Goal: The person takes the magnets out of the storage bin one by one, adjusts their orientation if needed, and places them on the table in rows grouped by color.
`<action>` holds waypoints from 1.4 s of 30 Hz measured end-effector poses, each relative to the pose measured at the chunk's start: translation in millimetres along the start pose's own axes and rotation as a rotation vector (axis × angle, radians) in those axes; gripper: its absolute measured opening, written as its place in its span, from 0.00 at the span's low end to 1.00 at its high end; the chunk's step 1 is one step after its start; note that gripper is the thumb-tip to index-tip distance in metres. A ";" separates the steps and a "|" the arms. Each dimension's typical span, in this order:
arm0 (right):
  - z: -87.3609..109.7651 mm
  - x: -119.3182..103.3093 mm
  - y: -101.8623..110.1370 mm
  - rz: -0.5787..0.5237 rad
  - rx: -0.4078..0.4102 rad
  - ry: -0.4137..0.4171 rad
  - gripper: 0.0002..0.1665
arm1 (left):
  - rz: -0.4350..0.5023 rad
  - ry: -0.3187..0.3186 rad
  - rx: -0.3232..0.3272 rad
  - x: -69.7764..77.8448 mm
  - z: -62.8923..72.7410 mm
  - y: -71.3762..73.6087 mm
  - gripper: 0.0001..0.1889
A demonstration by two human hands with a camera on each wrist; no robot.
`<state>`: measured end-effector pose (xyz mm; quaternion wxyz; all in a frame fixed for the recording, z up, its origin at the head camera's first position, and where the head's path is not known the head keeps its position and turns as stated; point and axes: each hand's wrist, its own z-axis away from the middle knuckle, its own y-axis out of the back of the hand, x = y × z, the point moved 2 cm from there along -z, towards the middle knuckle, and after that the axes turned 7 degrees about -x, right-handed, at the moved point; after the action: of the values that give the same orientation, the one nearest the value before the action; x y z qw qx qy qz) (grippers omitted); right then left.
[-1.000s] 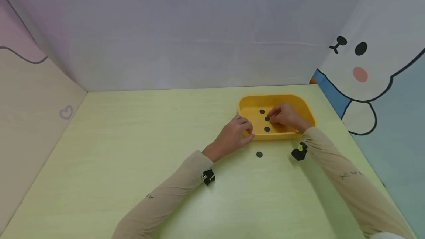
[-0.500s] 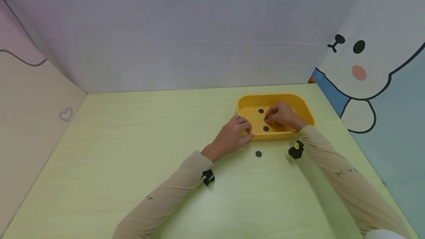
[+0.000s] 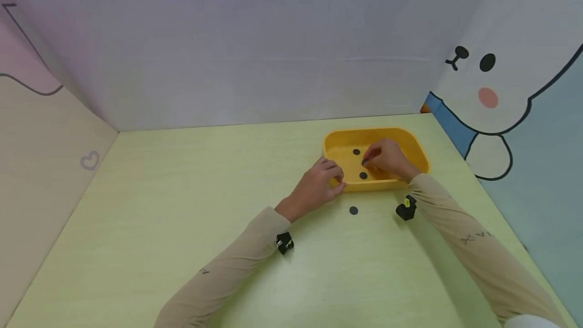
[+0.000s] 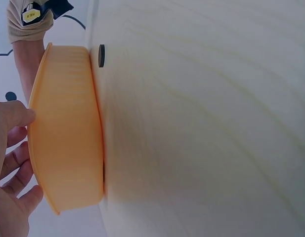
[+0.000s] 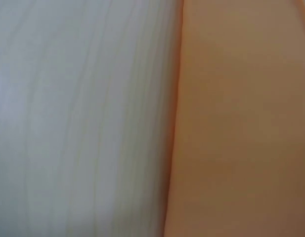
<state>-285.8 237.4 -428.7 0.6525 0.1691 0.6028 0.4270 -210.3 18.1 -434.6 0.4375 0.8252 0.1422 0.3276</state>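
A shallow yellow tray (image 3: 334,138) stands near the far right of the table. My left hand (image 3: 314,189) holds its near-left corner, thumb and curled fingers at the rim; the left wrist view shows the thumb (image 4: 24,116) and fingertips along that edge. Inside the tray, my right hand (image 3: 388,160) pinches a small round black disc (image 3: 365,162), partly hidden by the fingertips. Two like discs lie on the tray floor, a far disc (image 3: 357,152) and a near disc (image 3: 363,175). The right wrist view shows only the tray's outer wall (image 5: 241,118) and tabletop.
Another black disc (image 3: 353,210) lies on the pale green table (image 3: 182,191), just in front of the tray. Cloth walls enclose the table: a grey back wall (image 3: 255,44) and a cartoon-printed right wall (image 3: 546,156).
My right hand's fingertips have closed in over the middle disc, now covering more of it. My left hand stays at the tray corner. The head view has shifted slightly.
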 end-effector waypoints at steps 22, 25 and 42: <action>0.5 4.3 2.0 0.040 -0.016 0.101 0.09 | 0.015 0.017 -0.021 3.5 -0.9 2.3 0.09; -0.1 4.7 2.4 0.060 -0.025 0.099 0.11 | 0.012 0.014 -0.025 3.5 -1.0 3.1 0.09; 6.0 11.5 3.3 -0.133 -0.069 0.053 0.13 | -0.022 -0.005 -0.025 1.6 -0.5 2.1 0.07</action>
<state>-282.4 249.8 -432.4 0.6685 0.0946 0.6148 0.4077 -209.6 18.0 -432.0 0.4518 0.8189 0.1460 0.3225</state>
